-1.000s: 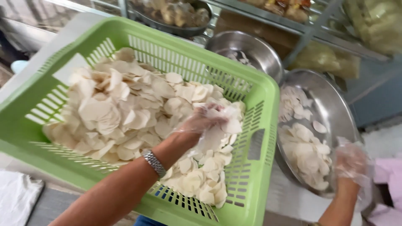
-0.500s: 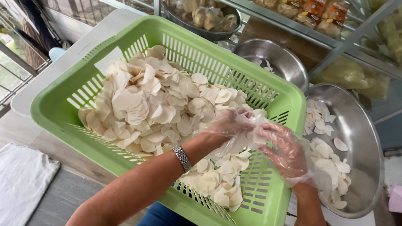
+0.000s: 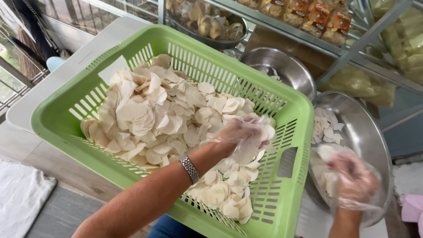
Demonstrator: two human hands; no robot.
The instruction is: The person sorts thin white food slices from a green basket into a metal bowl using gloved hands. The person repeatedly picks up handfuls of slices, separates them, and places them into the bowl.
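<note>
A big green plastic basket (image 3: 288, 165) holds a heap of pale, thin round slices (image 3: 154, 114). My left hand (image 3: 241, 134), in a clear plastic glove and with a metal watch on the wrist, lies in the basket's right part with its fingers curled around a few slices. My right hand (image 3: 352, 180), also gloved, is to the right over a wide steel bowl (image 3: 374, 141). It is closed on a bunch of slices just above the slices lying in the bowl.
A second steel bowl (image 3: 286, 66) stands behind the basket. A third bowl with darker round pieces (image 3: 211, 26) sits on a metal rack with packaged goods. A white cloth (image 3: 22, 198) lies at the lower left, a pink object (image 3: 412, 207) at the right edge.
My right hand has left the basket, where both hands were together, and moved right over the wide steel bowl. My left hand stays in the basket.
</note>
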